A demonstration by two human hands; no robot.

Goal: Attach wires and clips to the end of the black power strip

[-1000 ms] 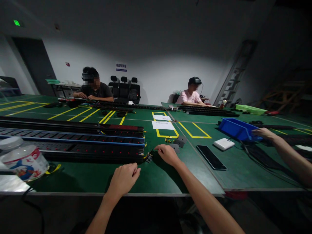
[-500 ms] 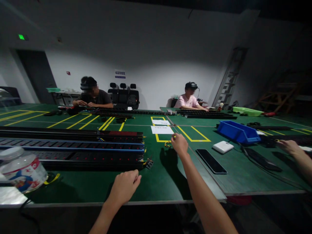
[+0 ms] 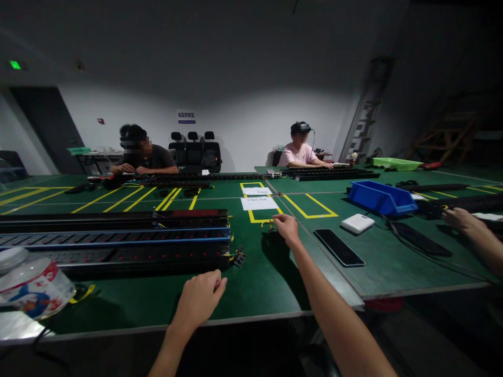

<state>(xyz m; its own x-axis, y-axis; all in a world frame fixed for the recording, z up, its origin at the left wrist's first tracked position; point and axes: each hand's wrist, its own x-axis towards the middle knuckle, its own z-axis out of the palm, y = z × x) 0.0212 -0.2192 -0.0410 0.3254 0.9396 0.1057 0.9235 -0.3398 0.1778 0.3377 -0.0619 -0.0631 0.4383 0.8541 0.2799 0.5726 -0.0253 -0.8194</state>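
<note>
My left hand (image 3: 201, 299) is closed above the green table (image 3: 129, 309) near its front edge, and nothing shows in its curled fingers. Further forward, my right hand (image 3: 286, 228) has its fingers pinched at a small yellow wire piece (image 3: 268, 224) by the yellow tape outline. Long black strips (image 3: 118, 255), one pair edged in blue, lie side by side to the left of my hands. A small dark connector (image 3: 239, 258) on yellow wires sticks out from their right end. White paper labels (image 3: 258, 203) lie just beyond my right hand.
A phone (image 3: 338, 247), a white box (image 3: 358, 223) and a blue bin (image 3: 382, 198) are on the right. A clear jar (image 3: 35, 285) stands front left. Another person's hand (image 3: 463, 220) reaches in at far right; two people sit across the table.
The camera view has shifted slightly. My right hand has lowered a little toward the yellow wire piece. My left hand stays closed in about the same place.
</note>
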